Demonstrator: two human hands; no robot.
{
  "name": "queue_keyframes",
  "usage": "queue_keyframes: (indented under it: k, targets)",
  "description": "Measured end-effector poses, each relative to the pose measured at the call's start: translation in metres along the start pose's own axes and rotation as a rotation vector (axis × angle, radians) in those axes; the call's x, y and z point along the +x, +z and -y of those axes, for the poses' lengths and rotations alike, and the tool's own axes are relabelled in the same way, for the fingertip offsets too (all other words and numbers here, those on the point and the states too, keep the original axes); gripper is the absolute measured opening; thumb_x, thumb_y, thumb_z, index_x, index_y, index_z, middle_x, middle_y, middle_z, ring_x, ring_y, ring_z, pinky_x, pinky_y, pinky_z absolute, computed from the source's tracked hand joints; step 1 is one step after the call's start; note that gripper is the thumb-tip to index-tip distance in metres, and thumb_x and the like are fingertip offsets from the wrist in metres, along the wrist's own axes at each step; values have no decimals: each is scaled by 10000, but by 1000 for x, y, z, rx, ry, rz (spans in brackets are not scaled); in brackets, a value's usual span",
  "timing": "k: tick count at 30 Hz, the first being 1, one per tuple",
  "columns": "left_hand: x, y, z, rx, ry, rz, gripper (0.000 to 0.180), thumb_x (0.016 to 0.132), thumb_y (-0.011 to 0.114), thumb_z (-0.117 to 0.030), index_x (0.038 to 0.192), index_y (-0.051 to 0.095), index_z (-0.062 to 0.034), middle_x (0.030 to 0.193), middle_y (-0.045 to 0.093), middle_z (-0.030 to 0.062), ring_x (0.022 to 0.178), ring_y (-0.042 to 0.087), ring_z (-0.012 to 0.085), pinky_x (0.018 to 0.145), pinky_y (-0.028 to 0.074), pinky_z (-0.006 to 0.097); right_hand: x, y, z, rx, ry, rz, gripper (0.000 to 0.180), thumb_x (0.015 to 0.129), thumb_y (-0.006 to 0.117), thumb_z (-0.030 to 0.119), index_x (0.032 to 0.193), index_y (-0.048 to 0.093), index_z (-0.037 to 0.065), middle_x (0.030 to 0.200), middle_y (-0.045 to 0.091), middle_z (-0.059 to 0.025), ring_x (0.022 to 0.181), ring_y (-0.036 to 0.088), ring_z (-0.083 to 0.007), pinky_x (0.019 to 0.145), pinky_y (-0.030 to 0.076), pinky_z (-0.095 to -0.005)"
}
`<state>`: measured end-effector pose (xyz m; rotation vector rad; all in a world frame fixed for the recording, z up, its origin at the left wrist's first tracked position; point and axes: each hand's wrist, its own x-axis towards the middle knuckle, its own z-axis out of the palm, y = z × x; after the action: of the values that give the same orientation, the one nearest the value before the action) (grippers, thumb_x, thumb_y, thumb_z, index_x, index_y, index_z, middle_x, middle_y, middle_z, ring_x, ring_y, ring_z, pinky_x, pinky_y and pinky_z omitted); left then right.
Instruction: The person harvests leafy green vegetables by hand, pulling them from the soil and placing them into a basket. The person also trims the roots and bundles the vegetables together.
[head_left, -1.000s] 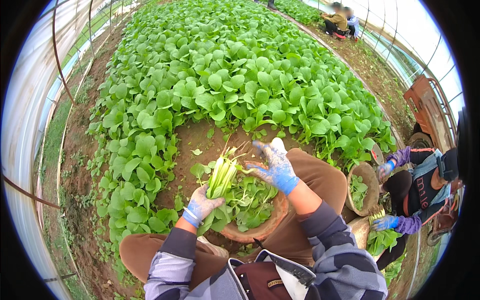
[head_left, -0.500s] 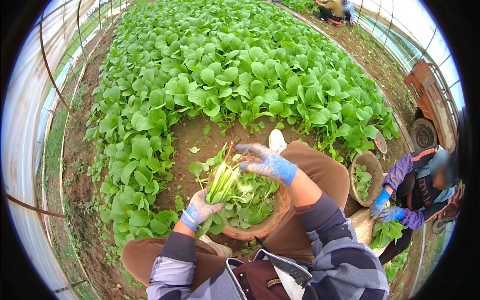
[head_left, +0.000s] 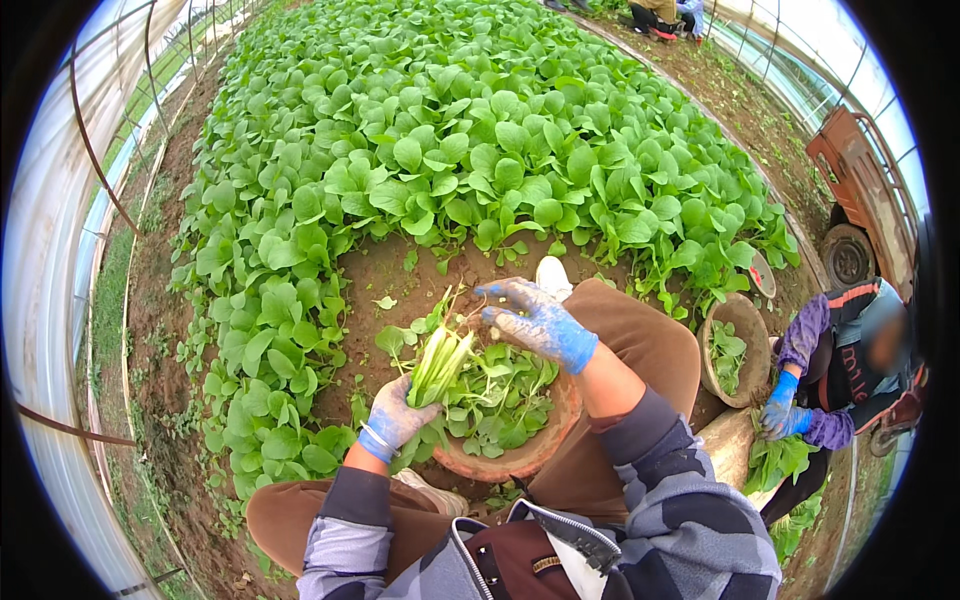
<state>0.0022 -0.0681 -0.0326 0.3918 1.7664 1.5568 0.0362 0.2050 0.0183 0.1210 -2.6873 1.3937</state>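
My left hand (head_left: 398, 415), in a grey and blue work glove, is closed around a bunch of leafy greens (head_left: 440, 365). Their pale cut-looking stem ends point up and away from me, while the leaves hang below the fist. Just right of the stem ends, my gloved right hand (head_left: 540, 325) has its fingers apart, with no bunch in it. Some thin brownish strands show near its fingertips; whether they touch is unclear. Under both hands stands a reddish-brown basin (head_left: 495, 465) between my legs, holding loose green leaves (head_left: 510, 408).
A dense bed of greens (head_left: 480, 140) fills the ground ahead and to the left. Bare soil (head_left: 385, 275) lies before the basin. At right, a co-worker's blue-gloved hands (head_left: 785, 415) hold greens beside a bucket (head_left: 755, 330); a rusty vehicle (head_left: 860, 180) stands behind.
My right hand has shifted slightly, its fingers more distinct and spread beside the stem ends. My left hand still grips the bunch, turned a little. The view has tilted slightly.
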Motion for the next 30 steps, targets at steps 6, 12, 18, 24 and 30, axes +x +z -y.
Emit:
queue_keyframes:
  k: [6,12,18,24,30]
  targets:
    - [6,2,13,265,42,50,457,732,708,-116,1152,567,-5,1021,676,104,915,649,179,849,486,289,5,26,-2,-51,44,215,339,860,628,317,1041,583,35,994,608,-132,978,555,-274,886,436,-381]
    - [4,0,8,-12,-8,67,477,733,707,-15,1179,540,14,1055,661,73,940,626,141,869,480,276,0,11,-35,945,169,-36,193,880,596,171,1012,581,30,950,593,-33,928,529,-135,879,429,-296]
    - [-1,-12,0,-284,-113,118,550,713,734,27,1211,503,26,1098,639,68,967,612,149,892,476,291,-3,9,-25,119,20,-93,342,834,639,206,1147,607,74,965,630,-31,903,552,-115,844,443,-270]
    - [-1,-6,-1,-200,-97,198,554,700,758,-17,1204,529,9,1064,648,61,946,614,151,862,487,297,5,32,-27,947,112,6,183,867,624,176,991,629,41,911,627,-43,869,567,-126,788,461,-280]
    - [-4,-6,-14,-403,-107,78,480,708,737,-37,1159,576,-6,1016,649,51,907,613,159,844,486,293,0,22,-27,821,245,30,512,883,604,147,1323,402,-17,1207,554,-153,1110,550,-236,933,451,-358]
